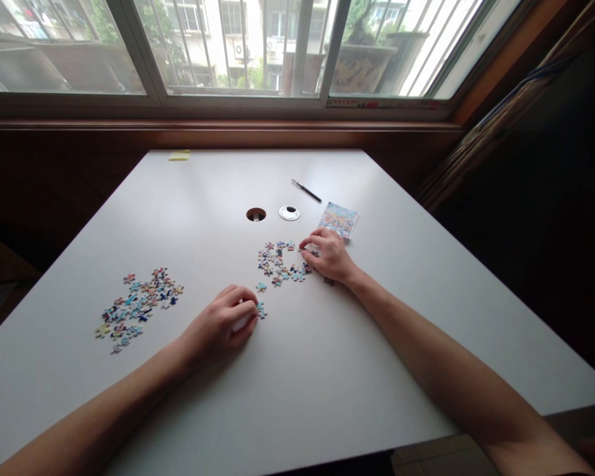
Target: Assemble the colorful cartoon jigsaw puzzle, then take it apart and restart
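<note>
My left hand (224,322) rests on the white table (297,370) with its fingers curled, fingertips pinching a small jigsaw piece (261,309). My right hand (329,254) lies at the right edge of a small cluster of puzzle pieces (279,262), fingers bent and pinched on a piece there. A single loose piece (261,287) lies between the two hands. A larger scattered pile of puzzle pieces (139,306) sits to the left, apart from both hands.
A small picture card (338,219) lies just beyond my right hand. A black pen (306,190), a round cable hole (256,214) and its cap (289,213) are further back. A yellow sticky note (179,155) lies near the far edge under the window.
</note>
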Motion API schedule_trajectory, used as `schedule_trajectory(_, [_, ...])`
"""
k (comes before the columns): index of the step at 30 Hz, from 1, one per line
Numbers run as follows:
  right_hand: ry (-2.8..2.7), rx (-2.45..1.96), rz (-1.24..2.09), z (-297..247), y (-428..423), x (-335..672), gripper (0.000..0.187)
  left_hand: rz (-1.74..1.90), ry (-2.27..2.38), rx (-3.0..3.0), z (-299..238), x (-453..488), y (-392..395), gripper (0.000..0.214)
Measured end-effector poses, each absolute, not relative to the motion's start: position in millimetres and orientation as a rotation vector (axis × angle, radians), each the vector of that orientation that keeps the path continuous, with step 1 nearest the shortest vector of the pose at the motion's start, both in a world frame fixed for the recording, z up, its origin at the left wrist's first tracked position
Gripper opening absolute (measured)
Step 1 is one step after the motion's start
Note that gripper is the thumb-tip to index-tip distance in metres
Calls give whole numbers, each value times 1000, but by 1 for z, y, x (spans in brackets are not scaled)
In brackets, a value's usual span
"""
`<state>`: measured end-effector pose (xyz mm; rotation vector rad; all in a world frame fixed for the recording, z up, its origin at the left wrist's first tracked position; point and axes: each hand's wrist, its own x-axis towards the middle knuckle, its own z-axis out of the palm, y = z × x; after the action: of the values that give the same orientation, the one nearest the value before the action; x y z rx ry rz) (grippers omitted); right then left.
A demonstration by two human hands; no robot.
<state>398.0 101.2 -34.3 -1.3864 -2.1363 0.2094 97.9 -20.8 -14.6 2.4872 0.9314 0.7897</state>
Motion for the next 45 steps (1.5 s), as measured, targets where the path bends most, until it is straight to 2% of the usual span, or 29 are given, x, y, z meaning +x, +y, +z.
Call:
schedule_trajectory(5, [-2070, -1335, 228, -32, 103, 400, 14, 806, 923, 2484, -14, 98, -20, 12])
schedule_trajectory(10, [-1898, -1118, 273, -24, 93, 395, 24, 820, 922, 2447, -11, 98, -20, 11])
schedule_trajectory(12, [-1790, -1040, 389, -20, 77, 383, 18, 828, 926, 2429, -10, 97, -20, 11])
schedule_trajectory(17, [-1743, -850, 933, -14, 23, 346, 12, 822, 969, 2404, -10, 96, -19, 10])
schedule_trajectory(19, [-1851, -781, 984, -13, 12, 338, 11, 817, 979, 2402, -10, 96, -20, 10])
schedule_trajectory(25, [-2167, -505, 657, -16, 14, 339, 18, 828, 981, 2423, -9, 96, -20, 11])
schedule_trajectory(29, [-2268, -454, 631, -22, 17, 342, 23, 825, 970, 2426, -9, 95, -19, 10])
schedule_trajectory(36, [-2335, -347, 638, -19, 12, 343, 14, 820, 957, 2413, -10, 94, -19, 10])
schedule_trajectory(45, [-2500, -355, 395, -20, 10, 341, 16, 839, 963, 2401, -10, 96, -19, 8])
